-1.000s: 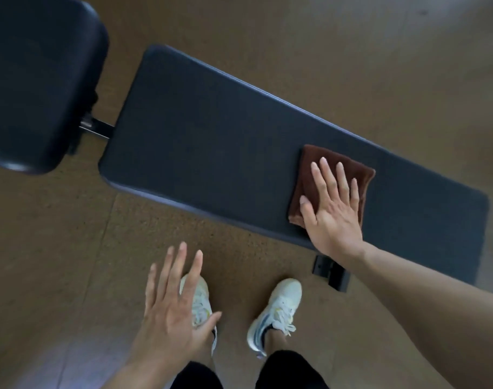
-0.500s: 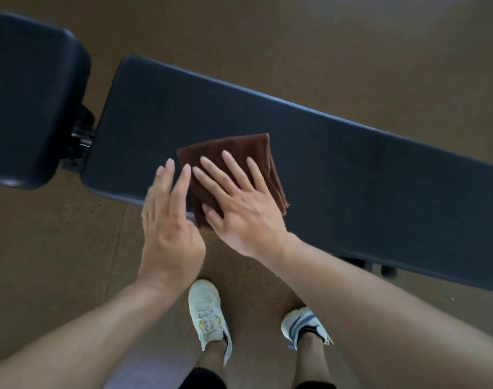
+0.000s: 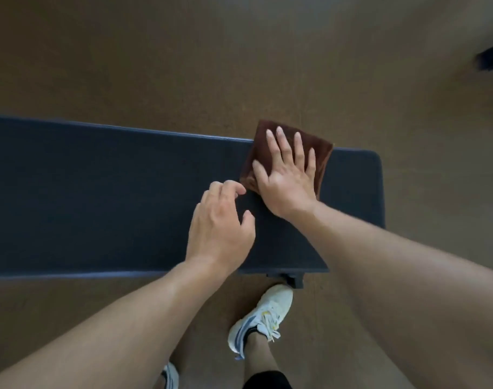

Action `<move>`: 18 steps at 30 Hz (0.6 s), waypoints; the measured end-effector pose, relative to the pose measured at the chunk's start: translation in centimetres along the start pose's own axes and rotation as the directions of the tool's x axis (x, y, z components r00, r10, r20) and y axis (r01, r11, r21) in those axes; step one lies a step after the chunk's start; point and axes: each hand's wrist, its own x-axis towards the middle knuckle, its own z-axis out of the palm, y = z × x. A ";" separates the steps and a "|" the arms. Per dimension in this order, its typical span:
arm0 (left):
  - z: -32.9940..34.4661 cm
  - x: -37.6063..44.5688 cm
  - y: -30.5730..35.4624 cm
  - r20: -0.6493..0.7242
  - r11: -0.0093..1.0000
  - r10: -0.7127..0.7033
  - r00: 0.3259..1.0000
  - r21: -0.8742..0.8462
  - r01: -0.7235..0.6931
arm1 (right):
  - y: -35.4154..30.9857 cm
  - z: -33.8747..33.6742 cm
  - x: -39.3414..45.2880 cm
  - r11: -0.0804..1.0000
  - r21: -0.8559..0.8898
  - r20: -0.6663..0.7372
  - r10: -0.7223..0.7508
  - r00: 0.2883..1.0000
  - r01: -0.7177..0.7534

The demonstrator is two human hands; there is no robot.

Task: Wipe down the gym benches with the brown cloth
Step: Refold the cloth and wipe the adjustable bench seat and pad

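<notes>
Brown cloth (image 3: pixel 318 153) lies flat at the far edge of the dark desk (image 3: pixel 99 197), near its right end, pressed under the right hand (image 3: pixel 286 175) with fingers spread. The left hand (image 3: pixel 220 228) hovers nearby, loosely curled, holding nothing. Wiping looks underway; how much pad remains cannot be told.

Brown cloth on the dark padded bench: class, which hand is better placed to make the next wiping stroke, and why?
Right. The right hand presses flat on the brown cloth; the left hand hovers beside it, fingers curled, over the dark padded bench.
</notes>
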 end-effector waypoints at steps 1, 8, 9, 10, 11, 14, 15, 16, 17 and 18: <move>0.5 0.5 0.4 0.009 0.997 -0.071 0.997 -0.001 0.071 | -0.2 -0.5 1.5 1.000 0.002 -0.003 0.012 1.000 -0.012; 2.1 4.0 1.6 0.150 0.858 -0.513 0.845 0.071 0.509 | 5.9 4.4 -13.7 0.980 -0.023 -0.073 -0.201 0.977 0.200; 2.2 4.0 2.1 0.171 0.857 -0.515 0.840 0.116 0.502 | 7.2 5.0 -15.9 0.977 -0.025 -0.049 -0.213 0.976 0.212; 2.3 4.1 2.5 0.183 0.855 -0.517 0.836 0.147 0.497 | 8.2 5.3 -17.0 0.972 -0.035 -0.024 -0.234 0.972 0.233; 2.4 4.1 2.8 0.185 0.851 -0.523 0.832 0.167 0.498 | 8.7 5.2 -16.9 0.967 -0.039 0.006 -0.252 0.968 0.252; 2.3 4.2 2.8 0.181 0.843 -0.533 0.826 0.200 0.500 | 8.1 3.5 -12.2 0.967 -0.028 0.005 -0.254 0.967 0.254; 2.3 4.1 2.7 0.198 0.847 -0.526 0.827 0.206 0.490 | 7.6 2.8 -9.9 0.970 -0.016 -0.015 -0.241 0.970 0.241; 2.2 3.9 2.4 0.221 0.856 -0.513 0.830 0.211 0.473 | 6.8 1.9 -7.4 0.974 0.004 -0.031 -0.228 0.973 0.228; 2.1 3.8 2.3 0.242 0.865 -0.497 0.833 0.213 0.454 | 6.0 1.0 -4.6 0.974 0.024 -0.051 -0.224 0.973 0.226; 2.1 3.6 2.1 0.252 0.875 -0.479 0.841 0.218 0.433 | 4.8 0.2 -1.8 0.974 0.039 -0.060 -0.222 0.973 0.225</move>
